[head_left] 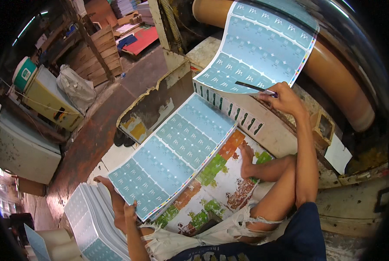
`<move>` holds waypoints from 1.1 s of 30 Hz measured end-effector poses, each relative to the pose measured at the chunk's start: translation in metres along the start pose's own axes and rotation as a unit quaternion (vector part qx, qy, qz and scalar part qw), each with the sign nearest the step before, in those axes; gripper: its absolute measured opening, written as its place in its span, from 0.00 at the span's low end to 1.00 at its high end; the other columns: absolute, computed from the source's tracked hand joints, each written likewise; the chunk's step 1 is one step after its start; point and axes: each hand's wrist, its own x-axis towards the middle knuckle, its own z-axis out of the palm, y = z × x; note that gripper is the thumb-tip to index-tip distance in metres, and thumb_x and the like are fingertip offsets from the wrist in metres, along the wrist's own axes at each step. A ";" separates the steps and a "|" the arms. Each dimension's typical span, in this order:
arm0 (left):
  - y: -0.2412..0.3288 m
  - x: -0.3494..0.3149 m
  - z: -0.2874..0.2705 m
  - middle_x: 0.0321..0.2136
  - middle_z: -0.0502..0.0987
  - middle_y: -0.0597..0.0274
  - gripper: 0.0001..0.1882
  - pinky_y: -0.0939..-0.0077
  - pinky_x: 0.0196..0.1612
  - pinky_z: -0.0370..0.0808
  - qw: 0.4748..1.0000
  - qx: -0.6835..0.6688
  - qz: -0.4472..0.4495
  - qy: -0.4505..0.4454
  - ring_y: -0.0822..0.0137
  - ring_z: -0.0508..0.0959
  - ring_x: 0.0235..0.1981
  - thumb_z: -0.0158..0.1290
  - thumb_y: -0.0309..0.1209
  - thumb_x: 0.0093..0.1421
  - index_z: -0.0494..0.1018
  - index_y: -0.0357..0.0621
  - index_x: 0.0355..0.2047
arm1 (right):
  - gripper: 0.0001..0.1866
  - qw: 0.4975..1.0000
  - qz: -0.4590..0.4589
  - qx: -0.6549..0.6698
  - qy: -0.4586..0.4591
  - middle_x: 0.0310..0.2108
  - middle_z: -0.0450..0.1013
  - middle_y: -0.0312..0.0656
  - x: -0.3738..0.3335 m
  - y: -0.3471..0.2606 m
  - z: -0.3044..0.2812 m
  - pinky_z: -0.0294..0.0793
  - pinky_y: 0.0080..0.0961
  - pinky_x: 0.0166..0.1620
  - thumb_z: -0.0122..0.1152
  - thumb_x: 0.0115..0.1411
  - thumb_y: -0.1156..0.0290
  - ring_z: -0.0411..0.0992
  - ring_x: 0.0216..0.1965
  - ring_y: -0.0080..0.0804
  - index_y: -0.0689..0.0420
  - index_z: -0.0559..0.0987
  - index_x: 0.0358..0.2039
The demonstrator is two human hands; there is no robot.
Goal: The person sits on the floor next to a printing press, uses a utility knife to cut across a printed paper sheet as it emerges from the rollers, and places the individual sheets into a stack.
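Observation:
My right hand (285, 101) is closed round the handle of a thin, flat, black-bladed tool (249, 86). Its blade lies across the lower end of a blue-green printed sheet (264, 41), which curves down from a brown roller. At the near corner of another printed sheet (170, 152), my left hand (130, 212) grips the edge between thumb and fingers. That sheet slopes from my left knee up to the machine's front, with white rows and a coloured strip along its right edge. Whether the tool touches the upper sheet I cannot tell.
A tall stack of printed sheets (88, 217) stands beside my left leg. The large brown roller (340, 82) fills the upper right, with a small wooden box (322, 126) below it. A jagged-edged panel (155, 104) rises left of the machine. Patchy coloured boards (216, 174) lie under my legs.

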 end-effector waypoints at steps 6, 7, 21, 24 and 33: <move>-0.030 0.000 0.072 0.64 0.47 0.32 0.77 0.54 0.64 0.59 0.820 0.546 -0.026 0.168 0.49 0.55 0.66 0.75 0.50 0.34 0.28 0.35 0.67 | 0.11 0.998 -0.010 0.062 -0.017 0.16 0.75 0.48 -0.005 -0.005 0.017 0.71 0.26 0.21 0.67 0.54 0.70 0.72 0.14 0.26 0.64 0.84 0.33; -0.017 -0.027 0.112 0.67 0.42 0.31 0.80 0.53 0.66 0.57 0.784 0.602 -0.024 0.151 0.48 0.51 0.68 0.74 0.52 0.34 0.23 0.38 0.67 | 0.11 0.995 0.010 0.073 -0.065 0.15 0.74 0.48 -0.008 -0.007 0.023 0.72 0.25 0.21 0.67 0.53 0.70 0.73 0.14 0.26 0.65 0.84 0.32; -0.041 -0.046 0.100 0.67 0.26 0.28 0.83 0.53 0.58 0.71 0.800 0.585 -0.085 0.104 0.33 0.61 0.61 0.77 0.39 0.31 0.16 0.55 0.67 | 0.13 0.954 -0.161 -0.034 -0.250 0.19 0.73 0.55 -0.020 -0.083 0.070 0.73 0.42 0.31 0.64 0.49 0.64 0.74 0.25 0.52 0.63 0.81 0.25; -0.039 -0.050 0.105 0.66 0.26 0.26 0.83 0.51 0.63 0.64 0.789 0.588 -0.119 0.135 0.34 0.54 0.65 0.77 0.42 0.30 0.19 0.52 0.68 | 0.12 0.931 -0.175 -0.030 -0.318 0.18 0.73 0.55 -0.024 -0.102 0.077 0.74 0.40 0.30 0.63 0.49 0.65 0.75 0.25 0.51 0.63 0.81 0.25; 0.062 -0.092 0.280 0.56 0.68 0.48 0.36 0.59 0.53 0.75 0.919 -0.221 -0.191 -0.265 0.53 0.71 0.56 0.52 0.53 0.63 0.62 0.36 0.60 | 0.09 0.862 -0.196 0.021 -0.466 0.20 0.77 0.50 -0.032 -0.105 0.121 0.77 0.32 0.22 0.61 0.46 0.73 0.78 0.18 0.36 0.68 0.77 0.19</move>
